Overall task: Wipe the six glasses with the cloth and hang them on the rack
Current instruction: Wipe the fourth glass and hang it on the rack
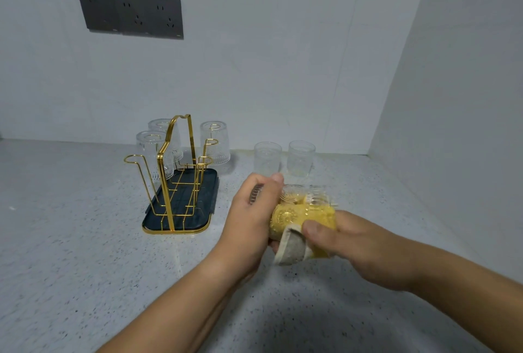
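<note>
My left hand (254,211) grips a clear patterned glass (300,202) lying on its side above the counter. My right hand (351,242) pinches a yellow and grey cloth (297,245) that is stuffed into and wrapped around this glass. To the left stands a gold wire rack (181,183) on a dark tray (209,191). Three glasses hang upside down on its far pegs: two at the left (150,151) (164,126) and one at the right (216,140). Behind my hands, two more glasses (267,157) (301,157) stand upright on the counter.
The speckled grey counter (85,239) meets white walls at the back and right, forming a corner. A dark socket panel (133,14) is mounted on the back wall above the rack.
</note>
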The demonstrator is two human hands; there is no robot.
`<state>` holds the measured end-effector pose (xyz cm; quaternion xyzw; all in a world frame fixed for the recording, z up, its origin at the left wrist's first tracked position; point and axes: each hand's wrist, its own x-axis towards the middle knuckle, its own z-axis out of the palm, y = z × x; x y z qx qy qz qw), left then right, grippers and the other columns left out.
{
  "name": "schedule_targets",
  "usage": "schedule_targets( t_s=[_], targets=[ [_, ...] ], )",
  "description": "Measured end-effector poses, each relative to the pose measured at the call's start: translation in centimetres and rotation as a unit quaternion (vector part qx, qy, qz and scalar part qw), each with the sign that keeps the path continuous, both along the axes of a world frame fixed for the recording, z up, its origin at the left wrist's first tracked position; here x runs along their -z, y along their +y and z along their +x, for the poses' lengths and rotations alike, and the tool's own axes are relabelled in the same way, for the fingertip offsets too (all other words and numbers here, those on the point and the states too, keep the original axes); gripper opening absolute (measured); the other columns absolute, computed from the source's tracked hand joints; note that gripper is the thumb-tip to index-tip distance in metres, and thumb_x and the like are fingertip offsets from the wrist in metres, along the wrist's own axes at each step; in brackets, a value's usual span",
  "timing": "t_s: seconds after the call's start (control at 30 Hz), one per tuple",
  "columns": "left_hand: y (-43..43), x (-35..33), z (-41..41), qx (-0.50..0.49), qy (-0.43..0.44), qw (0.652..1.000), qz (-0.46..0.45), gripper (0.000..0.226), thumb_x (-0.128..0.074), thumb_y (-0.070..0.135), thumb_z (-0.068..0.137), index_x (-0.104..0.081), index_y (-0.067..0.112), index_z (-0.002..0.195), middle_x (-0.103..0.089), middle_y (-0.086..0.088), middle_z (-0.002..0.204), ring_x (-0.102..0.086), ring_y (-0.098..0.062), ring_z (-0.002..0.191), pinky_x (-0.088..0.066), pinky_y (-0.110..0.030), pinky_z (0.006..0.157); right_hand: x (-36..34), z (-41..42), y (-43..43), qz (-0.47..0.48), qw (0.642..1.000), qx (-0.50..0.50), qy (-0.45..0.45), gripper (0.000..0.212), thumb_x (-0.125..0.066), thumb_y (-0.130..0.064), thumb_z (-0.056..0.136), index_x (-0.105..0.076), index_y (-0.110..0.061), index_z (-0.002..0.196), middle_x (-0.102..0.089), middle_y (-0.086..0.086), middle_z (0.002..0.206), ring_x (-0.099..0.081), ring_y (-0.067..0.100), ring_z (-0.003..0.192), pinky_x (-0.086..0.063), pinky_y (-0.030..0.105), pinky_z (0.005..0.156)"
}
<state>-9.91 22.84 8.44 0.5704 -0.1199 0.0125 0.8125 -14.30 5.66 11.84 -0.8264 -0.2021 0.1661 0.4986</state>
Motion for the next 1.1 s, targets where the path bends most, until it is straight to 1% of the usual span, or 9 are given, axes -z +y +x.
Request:
schedule_targets(
  t_s=[0.07,0.23,0.37,0.47,0.6,0.77,0.9,0.97,1.1],
  targets=[
    [0.1,0.2,0.4,0.023,0.071,0.997,-0.021,0.028,-0.067,0.043,0.092,-0.058,0.019,0.080,-0.053,-0.007,0.068,-0.053,-0.023,0.054,-0.040,-0.029,0.054,-0.4,-0.1,0.2,-0.146,0.980,-0.056,-0.121,0.056,-0.037,-0.065,0.099,-0.063,-0.018,0.115,-0.067,0.004,0.116,-0.062,0.019,0.107,-0.051,0.039,0.097],
    [0.5,-0.5,0.6,0.141,0.275,0.951,0.007,0.038,-0.060,0.047,0.097,-0.069,0.011,0.103,-0.063,-0.004,0.062,-0.054,-0.016,0.043,-0.034,-0.018,0.036,-1.5,0.4,0.4,-0.397,0.844,-0.151,-0.327,0.037,-0.020,-0.063,0.102,-0.050,-0.043,0.111,-0.057,-0.020,0.114,-0.047,-0.001,0.110,-0.030,0.032,0.106],
    [0.6,-1.1,0.3,0.152,0.288,0.945,-0.011,0.049,-0.056,0.057,0.097,-0.074,0.012,0.107,-0.070,-0.006,0.075,-0.061,-0.016,0.050,-0.041,-0.017,0.035,-1.2,1.5,-0.3,-0.283,0.928,-0.141,-0.198,0.022,-0.031,-0.059,0.101,-0.050,-0.054,0.091,-0.054,-0.022,0.093,-0.049,-0.003,0.092,-0.034,0.027,0.093],
    [0.4,-0.9,-0.5,0.097,0.170,0.980,0.027,0.054,-0.052,0.063,0.096,-0.072,0.013,0.103,-0.071,-0.007,0.083,-0.065,-0.020,0.064,-0.048,-0.028,0.051,-1.1,1.7,-0.5,-0.058,0.996,-0.070,0.005,0.045,-0.045,-0.057,0.097,-0.069,-0.027,0.120,-0.072,-0.010,0.116,-0.065,0.006,0.111,-0.045,0.033,0.107],
    [0.5,-0.2,-0.9,-0.035,-0.052,0.993,0.102,0.038,-0.051,0.049,0.098,-0.052,0.013,0.087,-0.054,0.006,0.069,-0.053,-0.010,0.061,-0.045,-0.027,0.057,-1.2,1.5,0.0,0.191,0.962,-0.066,0.183,0.056,-0.039,-0.044,0.101,-0.052,-0.012,0.146,-0.058,0.008,0.148,-0.052,0.023,0.140,-0.033,0.040,0.121],
    [0.4,0.0,0.1,-0.005,0.085,0.996,0.010,0.031,-0.060,0.044,0.097,-0.054,0.014,0.090,-0.048,-0.012,0.070,-0.049,-0.023,0.059,-0.038,-0.030,0.053,-1.2,0.3,0.7,-0.115,0.991,-0.058,-0.044,0.052,-0.034,-0.067,0.101,-0.067,-0.031,0.119,-0.071,-0.008,0.119,-0.063,0.009,0.116,-0.045,0.031,0.108],
    [1.0,-0.4,0.5,0.105,0.282,0.953,0.028,0.032,-0.055,0.043,0.100,-0.064,0.013,0.098,-0.056,-0.004,0.061,-0.050,-0.015,0.038,-0.032,-0.014,0.030,-1.6,0.5,0.9,-0.358,0.885,-0.156,-0.253,0.029,-0.026,-0.058,0.106,-0.048,-0.050,0.089,-0.056,-0.021,0.095,-0.044,-0.004,0.096,-0.027,0.021,0.095],
    [1.2,-0.7,0.7,0.135,0.322,0.937,0.017,0.034,-0.056,0.045,0.099,-0.066,0.013,0.102,-0.059,-0.003,0.064,-0.053,-0.014,0.040,-0.035,-0.014,0.029,-1.5,0.9,0.7,-0.359,0.879,-0.152,-0.275,0.031,-0.023,-0.058,0.104,-0.048,-0.046,0.090,-0.053,-0.021,0.094,-0.042,-0.005,0.093,-0.026,0.021,0.094],
    [0.7,-1.1,0.1,0.112,0.225,0.968,0.001,0.039,-0.059,0.050,0.097,-0.070,0.013,0.102,-0.067,-0.004,0.073,-0.061,-0.015,0.052,-0.043,-0.020,0.035,-0.9,1.6,0.4,-0.165,0.975,-0.074,-0.128,0.048,-0.034,-0.060,0.102,-0.066,-0.025,0.098,-0.068,-0.004,0.098,-0.062,0.007,0.096,-0.047,0.027,0.091]
  ],
)
